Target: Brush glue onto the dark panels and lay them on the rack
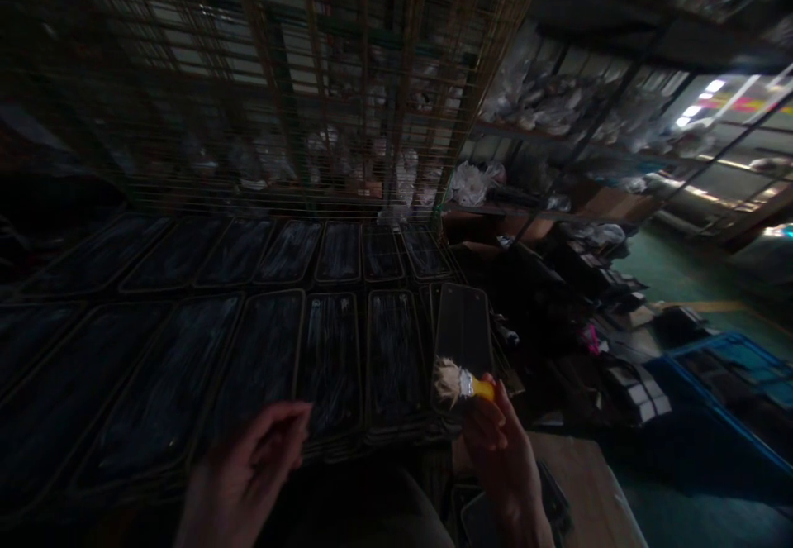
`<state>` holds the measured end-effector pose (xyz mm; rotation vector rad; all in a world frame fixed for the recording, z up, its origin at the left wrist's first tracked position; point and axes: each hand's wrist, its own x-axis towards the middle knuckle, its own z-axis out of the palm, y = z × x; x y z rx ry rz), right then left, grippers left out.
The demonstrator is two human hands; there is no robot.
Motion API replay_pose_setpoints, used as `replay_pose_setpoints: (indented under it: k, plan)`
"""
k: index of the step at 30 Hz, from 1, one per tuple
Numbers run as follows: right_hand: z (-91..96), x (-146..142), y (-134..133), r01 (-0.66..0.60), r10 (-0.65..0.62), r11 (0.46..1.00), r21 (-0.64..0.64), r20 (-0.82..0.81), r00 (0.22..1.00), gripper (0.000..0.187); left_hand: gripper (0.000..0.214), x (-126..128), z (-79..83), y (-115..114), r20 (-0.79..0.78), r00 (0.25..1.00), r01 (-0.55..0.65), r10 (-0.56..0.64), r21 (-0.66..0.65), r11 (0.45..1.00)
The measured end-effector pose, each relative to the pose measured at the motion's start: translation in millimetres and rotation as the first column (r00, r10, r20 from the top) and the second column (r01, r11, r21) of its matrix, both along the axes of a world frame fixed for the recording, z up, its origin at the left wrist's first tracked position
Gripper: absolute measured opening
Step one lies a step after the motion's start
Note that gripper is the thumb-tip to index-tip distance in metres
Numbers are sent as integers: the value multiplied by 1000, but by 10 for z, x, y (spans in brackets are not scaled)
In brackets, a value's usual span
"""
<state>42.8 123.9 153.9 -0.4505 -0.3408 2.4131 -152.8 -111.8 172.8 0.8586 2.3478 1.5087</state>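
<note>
My right hand grips a paintbrush by its yellow handle, its pale bristles pointing left. Those bristles are over the lower part of a dark rectangular panel with rounded corners; whether they touch it I cannot tell. My left hand hovers over the near edge of the panel rows, fingers curled in toward the thumb with nothing visible in them. Beside it lies a dark panel with whitish streaks. Similar streaked panels lie in two rows, stacked in layers along the near side.
A tall wire rack rises behind the panels. Shelves with plastic-wrapped goods stand at the back right. Dark boxes and bundles crowd the right, near a blue-framed bin. A cardboard sheet lies below my right hand.
</note>
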Motion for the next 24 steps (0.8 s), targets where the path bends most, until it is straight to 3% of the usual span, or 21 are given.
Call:
replay_pose_setpoints:
  k: [3,7,15,24]
  plan:
    - [-15,1,-29,-8,8,1000,-1,17,1000,23,20,272,354,514,49,969,234,-241,120,965]
    - [-21,31,-70,21,-22,1000,20,58,998,23,19,451,571,840,98,934,315,-342,219,923]
    - [-44,83,-135,56,-61,997,51,117,991,22,17,508,604,936,209,885,348,-416,296,890]
    - [-86,56,-133,72,-73,997,16,123,990,23,14,489,534,953,139,906,357,-400,255,899]
